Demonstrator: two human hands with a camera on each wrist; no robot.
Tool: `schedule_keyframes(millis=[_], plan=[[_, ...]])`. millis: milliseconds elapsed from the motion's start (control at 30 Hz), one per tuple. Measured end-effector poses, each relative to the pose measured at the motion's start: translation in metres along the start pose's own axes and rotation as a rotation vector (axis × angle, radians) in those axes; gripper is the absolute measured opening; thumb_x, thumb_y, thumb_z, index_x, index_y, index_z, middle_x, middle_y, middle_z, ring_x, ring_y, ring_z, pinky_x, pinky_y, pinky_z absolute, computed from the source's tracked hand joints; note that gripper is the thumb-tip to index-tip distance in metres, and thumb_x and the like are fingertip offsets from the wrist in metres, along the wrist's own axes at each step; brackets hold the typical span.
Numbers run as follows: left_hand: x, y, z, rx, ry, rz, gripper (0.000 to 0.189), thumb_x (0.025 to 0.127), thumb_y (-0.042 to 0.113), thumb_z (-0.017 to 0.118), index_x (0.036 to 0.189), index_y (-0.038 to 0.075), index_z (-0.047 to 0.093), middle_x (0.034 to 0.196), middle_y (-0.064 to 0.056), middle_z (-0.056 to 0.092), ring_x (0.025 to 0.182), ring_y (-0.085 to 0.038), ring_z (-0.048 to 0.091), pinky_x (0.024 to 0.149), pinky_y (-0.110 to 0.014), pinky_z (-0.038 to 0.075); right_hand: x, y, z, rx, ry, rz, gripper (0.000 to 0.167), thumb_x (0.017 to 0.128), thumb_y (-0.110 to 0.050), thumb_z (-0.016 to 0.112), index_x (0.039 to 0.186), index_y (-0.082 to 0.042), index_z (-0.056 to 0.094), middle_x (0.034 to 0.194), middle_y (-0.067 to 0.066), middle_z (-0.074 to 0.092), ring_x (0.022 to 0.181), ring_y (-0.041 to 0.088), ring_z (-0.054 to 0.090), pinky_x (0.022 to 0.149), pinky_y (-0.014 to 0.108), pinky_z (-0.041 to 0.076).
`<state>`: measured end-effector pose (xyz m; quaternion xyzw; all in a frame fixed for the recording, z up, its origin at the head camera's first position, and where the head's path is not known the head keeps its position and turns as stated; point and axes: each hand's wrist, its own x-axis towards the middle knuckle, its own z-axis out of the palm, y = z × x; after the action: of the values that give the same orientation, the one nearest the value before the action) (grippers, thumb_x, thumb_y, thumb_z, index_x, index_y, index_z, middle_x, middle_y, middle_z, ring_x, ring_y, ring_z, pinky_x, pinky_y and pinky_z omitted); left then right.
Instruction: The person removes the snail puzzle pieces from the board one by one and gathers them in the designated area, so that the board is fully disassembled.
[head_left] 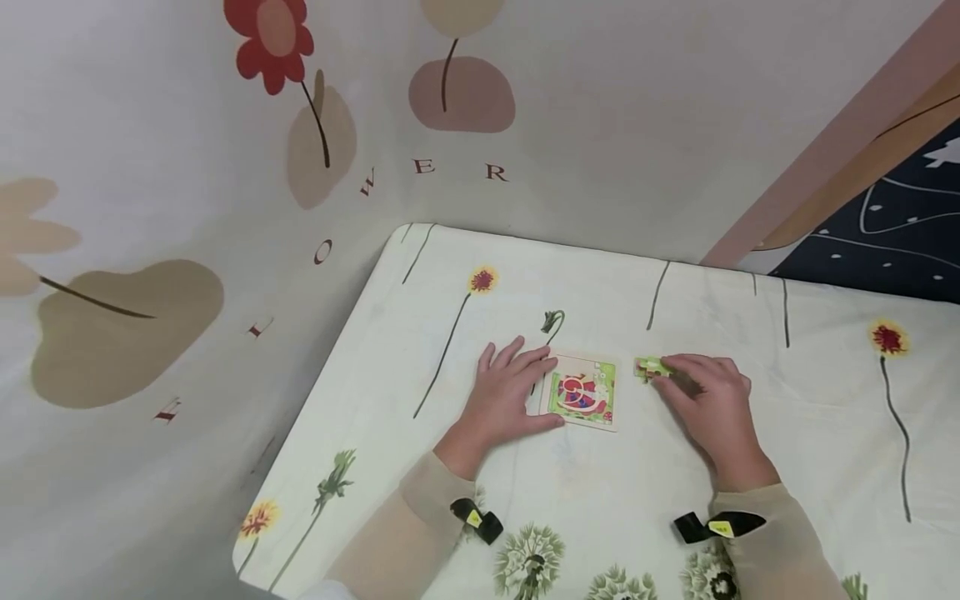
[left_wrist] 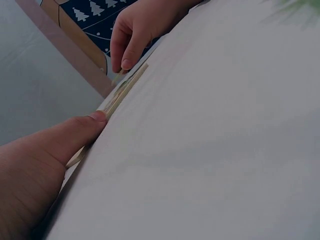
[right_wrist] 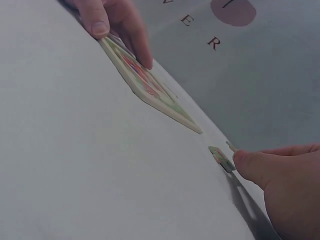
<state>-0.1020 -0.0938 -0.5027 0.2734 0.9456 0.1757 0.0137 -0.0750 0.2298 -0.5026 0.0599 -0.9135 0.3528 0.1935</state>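
A square wooden puzzle board (head_left: 582,396) with a colourful picture and green border lies on the table. My left hand (head_left: 506,398) has its fingers spread at the board's left side, thumb at the near edge and a fingertip near the far left corner. To the right of the board, my right hand (head_left: 716,402) pinches a small green puzzle piece (head_left: 654,367) between thumb and fingers. In the right wrist view the held piece (right_wrist: 231,146) shows edge-on, and a second puzzle piece (right_wrist: 221,159) lies on the cloth just below the fingertips.
A white tablecloth (head_left: 577,475) printed with flowers covers the table. Behind it and at the left hang pale curtains (head_left: 615,150) with flower shapes and letters. A dark blue cloth with white trees (head_left: 900,225) is at the far right.
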Motion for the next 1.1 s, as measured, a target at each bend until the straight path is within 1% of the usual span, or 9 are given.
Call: schedule_keyframes(millis=[133, 333, 500, 733, 867, 967, 1100], plan=[[-0.001, 0.000, 0.000, 0.001, 0.002, 0.000, 0.087, 0.086, 0.071, 0.076, 0.157, 0.026, 0.055, 0.166, 0.009, 0.045, 0.160, -0.029, 0.024, 0.125, -0.065, 0.012, -0.004, 0.007, -0.006, -0.003, 0.017, 0.012, 0.032, 0.082, -0.004, 0.091, 0.112, -0.004, 0.081, 0.116, 0.018, 0.076, 0.107, 0.037, 0.057, 0.091, 0.062, 0.030], [-0.002, -0.001, 0.002, 0.016, 0.012, 0.004, 0.088, 0.086, 0.072, 0.075, 0.158, 0.026, 0.055, 0.165, 0.009, 0.046, 0.160, -0.029, 0.025, 0.124, -0.066, 0.014, -0.008, 0.016, -0.010, -0.015, 0.025, 0.002, 0.031, 0.081, -0.001, 0.091, 0.110, -0.003, 0.081, 0.115, 0.019, 0.076, 0.104, 0.039, 0.058, 0.091, 0.064, 0.032], [-0.001, 0.000, 0.002, 0.002, 0.014, 0.010, 0.088, 0.086, 0.072, 0.075, 0.158, 0.025, 0.055, 0.165, 0.008, 0.046, 0.160, -0.029, 0.025, 0.124, -0.066, 0.014, -0.010, 0.017, -0.012, -0.021, 0.013, 0.026, 0.028, 0.084, -0.003, 0.090, 0.111, -0.003, 0.081, 0.115, 0.019, 0.076, 0.106, 0.040, 0.058, 0.093, 0.066, 0.032], [0.001, 0.002, 0.001, -0.004, -0.003, 0.006, 0.088, 0.086, 0.071, 0.075, 0.158, 0.025, 0.054, 0.166, 0.008, 0.045, 0.160, -0.029, 0.024, 0.125, -0.065, 0.012, -0.011, 0.017, -0.013, -0.014, 0.011, 0.056, 0.028, 0.085, -0.003, 0.089, 0.112, -0.003, 0.080, 0.117, 0.020, 0.075, 0.107, 0.041, 0.057, 0.094, 0.068, 0.030], [0.002, 0.002, 0.000, 0.000, -0.011, 0.002, 0.088, 0.086, 0.072, 0.074, 0.159, 0.025, 0.054, 0.166, 0.008, 0.044, 0.161, -0.029, 0.023, 0.125, -0.065, 0.012, -0.010, 0.016, -0.012, -0.005, 0.014, 0.043, 0.027, 0.085, 0.000, 0.088, 0.111, 0.000, 0.080, 0.116, 0.022, 0.074, 0.105, 0.042, 0.058, 0.091, 0.058, 0.036], [0.001, 0.001, 0.001, 0.001, -0.010, 0.003, 0.089, 0.086, 0.072, 0.075, 0.159, 0.025, 0.054, 0.166, 0.008, 0.044, 0.161, -0.029, 0.023, 0.125, -0.065, 0.011, -0.009, 0.014, -0.012, -0.001, 0.011, 0.044, 0.026, 0.086, 0.001, 0.087, 0.111, 0.002, 0.079, 0.117, 0.023, 0.073, 0.105, 0.042, 0.058, 0.087, 0.051, 0.038], [0.001, 0.000, 0.002, 0.006, -0.005, 0.000, 0.089, 0.086, 0.073, 0.075, 0.159, 0.026, 0.053, 0.167, 0.009, 0.043, 0.161, -0.029, 0.023, 0.125, -0.065, 0.011, -0.009, 0.011, -0.010, -0.008, -0.002, 0.065, 0.024, 0.088, 0.000, 0.085, 0.111, 0.002, 0.079, 0.119, 0.023, 0.072, 0.107, 0.043, 0.057, 0.087, 0.052, 0.038]])
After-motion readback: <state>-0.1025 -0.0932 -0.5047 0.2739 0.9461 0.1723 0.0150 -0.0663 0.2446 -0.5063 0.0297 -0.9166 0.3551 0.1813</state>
